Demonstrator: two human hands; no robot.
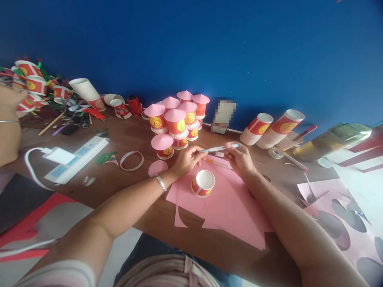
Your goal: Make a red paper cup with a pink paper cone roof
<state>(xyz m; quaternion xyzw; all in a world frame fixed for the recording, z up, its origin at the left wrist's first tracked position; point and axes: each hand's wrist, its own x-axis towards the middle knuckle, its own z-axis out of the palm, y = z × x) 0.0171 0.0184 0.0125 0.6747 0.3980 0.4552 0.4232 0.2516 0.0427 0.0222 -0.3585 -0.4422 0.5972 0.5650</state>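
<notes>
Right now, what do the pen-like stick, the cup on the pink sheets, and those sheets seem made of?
Pen-like stick: probably plastic, smooth, pale with blue ends. Cup: likely paper, smooth, with a thin white rim and printed sides. Pink sheets: paper or thin card, seemingly matte, lying flat with thin cut edges.

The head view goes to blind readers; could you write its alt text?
A person's left hand and right hand hold a slim white-and-blue stick, just beyond a paper cup on pink sheets. Further back, cups with pink cone tops cluster before a blue wall.
</notes>
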